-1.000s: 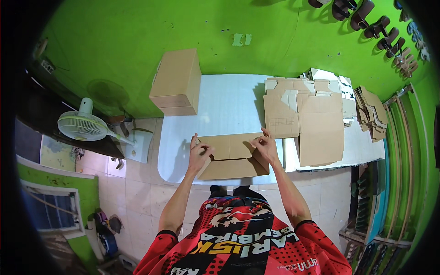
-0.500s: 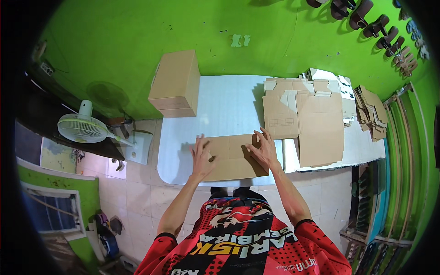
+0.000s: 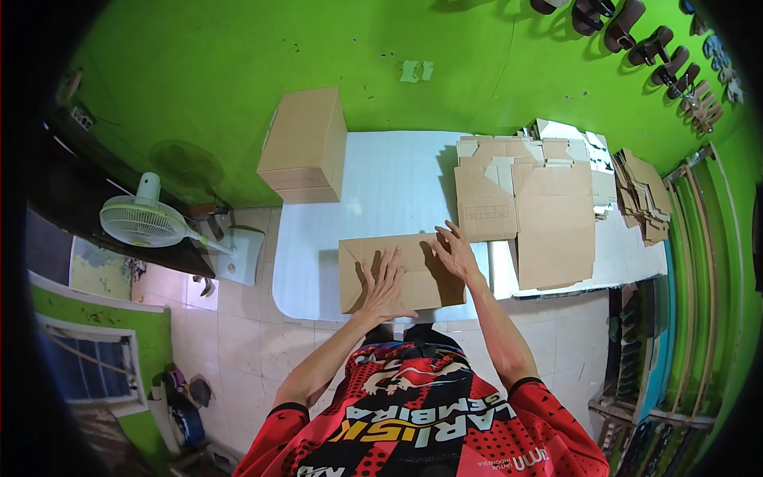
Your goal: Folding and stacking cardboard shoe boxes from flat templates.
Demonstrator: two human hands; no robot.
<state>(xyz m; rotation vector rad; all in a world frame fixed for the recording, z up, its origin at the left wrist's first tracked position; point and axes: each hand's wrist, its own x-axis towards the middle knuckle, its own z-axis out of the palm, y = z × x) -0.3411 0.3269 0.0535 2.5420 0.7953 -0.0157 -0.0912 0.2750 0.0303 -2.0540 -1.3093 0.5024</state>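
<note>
A brown cardboard box [image 3: 350, 274] lies at the near edge of the white table [image 3: 397, 187], its flat top toward me. My left hand [image 3: 385, 288] is spread over the left-middle of that top, fingers stretched away from me. At the box's far right corner is my right hand [image 3: 455, 256], fingers extended and partly over the edge. Neither hand grips anything that I can see. Farther back on the left stand stacked closed cardboard boxes [image 3: 304, 135].
Flattened cardboard sheets [image 3: 555, 222] are piled on the right, with more cardboard [image 3: 642, 195] beyond them. A white fan [image 3: 141, 221] stands left of the table. Sandals [image 3: 653, 45] hang on the green wall, and a rack [image 3: 695, 294] rises at the far right.
My left hand has moved right from the box's left edge and now lies spread on its top. The right hand has shifted slightly at the right corner.
</note>
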